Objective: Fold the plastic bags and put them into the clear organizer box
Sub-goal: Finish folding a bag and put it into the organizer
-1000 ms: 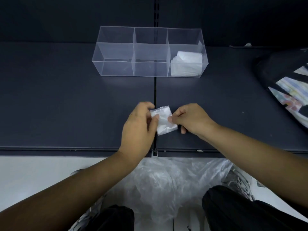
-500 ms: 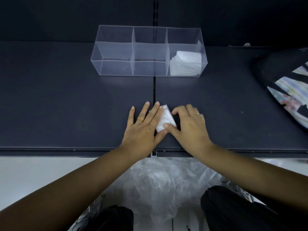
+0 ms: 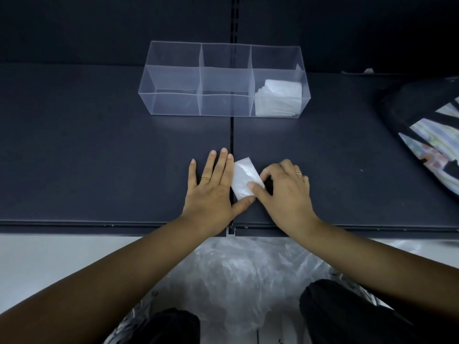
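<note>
Your left hand (image 3: 211,192) lies flat on the dark shelf (image 3: 99,157), fingers straight and holding nothing. Its index finger runs along the left edge of the folded plastic bag (image 3: 243,176) and its thumb touches the bag's near corner. Your right hand (image 3: 285,192) is curled: the thumb sits on top of the bag and the bent index finger meets its right edge, so the two nip it there. The bag is a small white rectangle, tilted, lying on the shelf just right of the seam (image 3: 232,135) between the panels, near the front edge.

The clear organizer box (image 3: 173,78) stands well apart at the back of the shelf, across the seam. Its right compartment holds a stack of folded bags (image 3: 280,98). Loose clear plastic (image 3: 243,281) lies below the shelf edge, between your knees. A dark patterned bag (image 3: 427,135) rests at the far right of the shelf. You wear a gold ring (image 3: 205,179) on the left hand
</note>
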`<state>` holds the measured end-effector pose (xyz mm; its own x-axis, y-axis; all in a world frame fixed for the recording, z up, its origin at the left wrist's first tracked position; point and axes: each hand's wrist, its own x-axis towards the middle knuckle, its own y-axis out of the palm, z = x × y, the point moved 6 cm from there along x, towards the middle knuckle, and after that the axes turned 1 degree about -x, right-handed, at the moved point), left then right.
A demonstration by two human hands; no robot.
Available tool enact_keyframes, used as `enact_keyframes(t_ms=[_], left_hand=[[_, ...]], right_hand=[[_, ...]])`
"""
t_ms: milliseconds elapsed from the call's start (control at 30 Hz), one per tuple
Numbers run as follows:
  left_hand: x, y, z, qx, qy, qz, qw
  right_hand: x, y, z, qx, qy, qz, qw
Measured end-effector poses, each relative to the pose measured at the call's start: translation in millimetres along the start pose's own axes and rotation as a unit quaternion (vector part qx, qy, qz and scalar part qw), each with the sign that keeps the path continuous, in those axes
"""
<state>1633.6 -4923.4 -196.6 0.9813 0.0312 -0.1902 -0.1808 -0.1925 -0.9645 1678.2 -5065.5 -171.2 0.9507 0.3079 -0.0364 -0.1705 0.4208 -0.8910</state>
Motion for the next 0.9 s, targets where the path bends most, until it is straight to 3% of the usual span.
enact_keyframes(t_ms=[133,233,300,367,433,500,567,667,733,800,900], left_hand=[[-3.3,-2.1,-1.2,-0.048,-0.012,0.016,0.999],[-4.2,-12.7,0.6,-0.189,-0.027,0.040,0.981],[-0.3,-30.3,3.9,-0.283,-0.025,0.032,0.958],[4.8,-50.7,-1.4,-0.282,0.043,0.028,0.958],[8.2,-61.8,-10.6,-0.264,0.110,0.070,0.956],[10.5,-65.7,-12.7,-0.311,0.108,0.107,0.938],[13.2,-70.9,-10.6,-0.399,0.084,0.076,0.910],[14.0,-77.5,-3.6,-0.481,0.032,-0.008,0.876],[13.6,-80.5,2.7,-0.534,-0.003,-0.053,0.844],[12.8,-84.6,11.6,-0.561,-0.033,-0.097,0.821],[9.3,-82.9,25.4,-0.549,-0.062,-0.127,0.824]], right_hand=[[7.9,-3.3,6.2,0.101,0.029,0.023,0.994],[13.4,-9.4,6.0,0.217,0.052,0.061,0.973],[13.3,-17.8,12.7,0.223,0.009,0.090,0.971],[10.9,-29.3,24.7,0.175,-0.075,0.116,0.975],[7.3,-39.8,37.8,0.118,-0.163,0.138,0.970],[8.3,-48.3,43.8,0.091,-0.200,0.150,0.964],[16.6,-56.6,39.3,0.133,-0.172,0.140,0.966],[30.1,-63.1,26.2,0.280,-0.081,0.143,0.946],[41.6,-66.0,19.4,0.295,-0.056,0.142,0.943],[65.0,-77.5,8.0,0.305,-0.015,0.099,0.947],[117.0,-106.9,-21.3,0.313,0.071,-0.022,0.947]])
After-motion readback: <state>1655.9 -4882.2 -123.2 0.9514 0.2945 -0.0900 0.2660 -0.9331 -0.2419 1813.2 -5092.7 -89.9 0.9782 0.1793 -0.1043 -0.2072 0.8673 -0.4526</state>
